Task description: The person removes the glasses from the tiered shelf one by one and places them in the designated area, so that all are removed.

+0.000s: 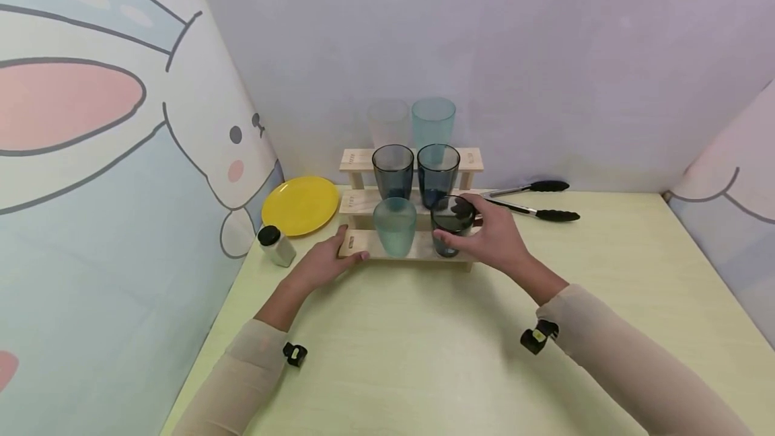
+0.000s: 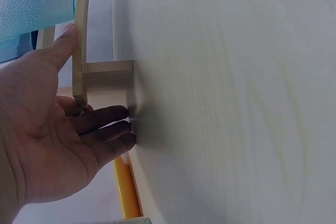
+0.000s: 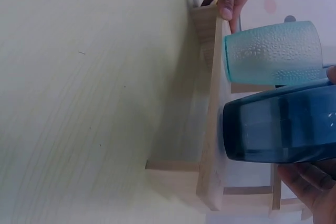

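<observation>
A three-step wooden rack point(image 1: 361, 242) stands against the back wall with drinking glasses on its steps. On the lowest step, my right hand point(image 1: 498, 237) grips a dark tinted glass point(image 3: 278, 124), thumb on the near side and fingers round the right. The glass's base is at the board. Left of it stands a textured teal glass point(image 1: 395, 231). My left hand point(image 1: 321, 264) holds the left end of that lowest step. In the left wrist view its thumb point(image 2: 65, 43) lies on the board, while the other fingers point(image 2: 107, 119) reach beside and below it.
Two dark blue glasses point(image 1: 393, 177) occupy the middle step; a clear glass point(image 1: 389, 123) and a light blue glass point(image 1: 433, 120) stand on top. A yellow plate point(image 1: 301, 206) and black-lidded jar point(image 1: 277, 247) are left. Black-handled tongs point(image 1: 535, 212) lie right, near the wall.
</observation>
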Demonstrator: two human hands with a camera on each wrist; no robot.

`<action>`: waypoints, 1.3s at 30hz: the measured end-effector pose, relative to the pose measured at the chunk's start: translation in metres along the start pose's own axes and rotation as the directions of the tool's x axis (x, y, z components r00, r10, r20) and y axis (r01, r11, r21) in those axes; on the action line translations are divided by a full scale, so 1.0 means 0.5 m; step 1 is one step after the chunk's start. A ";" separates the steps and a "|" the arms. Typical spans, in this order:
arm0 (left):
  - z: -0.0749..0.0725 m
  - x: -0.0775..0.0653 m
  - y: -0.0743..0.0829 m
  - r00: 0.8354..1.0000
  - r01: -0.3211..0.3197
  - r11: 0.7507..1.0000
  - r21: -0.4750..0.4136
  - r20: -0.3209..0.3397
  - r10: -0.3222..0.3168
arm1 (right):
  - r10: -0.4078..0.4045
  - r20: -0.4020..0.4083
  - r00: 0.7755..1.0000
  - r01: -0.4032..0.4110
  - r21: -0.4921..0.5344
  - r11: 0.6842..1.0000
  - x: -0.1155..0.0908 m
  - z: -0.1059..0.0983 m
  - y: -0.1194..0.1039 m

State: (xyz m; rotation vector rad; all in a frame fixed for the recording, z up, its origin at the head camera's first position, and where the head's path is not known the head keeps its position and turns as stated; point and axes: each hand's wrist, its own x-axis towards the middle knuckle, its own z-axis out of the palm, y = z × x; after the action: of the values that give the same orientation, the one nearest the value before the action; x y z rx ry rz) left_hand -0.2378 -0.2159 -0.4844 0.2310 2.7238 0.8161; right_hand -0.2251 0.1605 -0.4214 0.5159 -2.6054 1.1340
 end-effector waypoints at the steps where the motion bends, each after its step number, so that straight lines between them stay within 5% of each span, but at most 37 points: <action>1: -0.001 -0.001 0.001 1.000 -0.001 1.000 0.000 0.000 0.001 | 0.020 0.015 1.000 -0.020 0.013 1.000 -0.001 -0.007 0.005; 9: -0.004 0.002 0.008 1.000 -0.008 1.000 -0.008 0.002 0.008 | 0.179 0.125 0.976 -0.186 0.050 0.981 -0.017 -0.076 0.040; 21: -0.002 0.003 0.005 1.000 0.001 1.000 -0.013 0.003 -0.001 | 0.206 0.165 0.965 -0.227 0.124 0.966 -0.039 -0.163 0.109; 39: -0.004 -0.003 0.003 1.000 0.007 1.000 0.000 0.011 -0.007 | 0.375 0.167 0.912 -0.403 0.196 0.894 -0.048 -0.163 0.231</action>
State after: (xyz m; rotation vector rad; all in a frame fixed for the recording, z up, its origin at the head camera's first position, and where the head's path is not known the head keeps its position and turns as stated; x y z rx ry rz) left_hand -0.2370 -0.2160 -0.4819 0.2255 2.7129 0.8113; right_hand -0.2443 0.2992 -0.4514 0.1014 -2.7832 1.5847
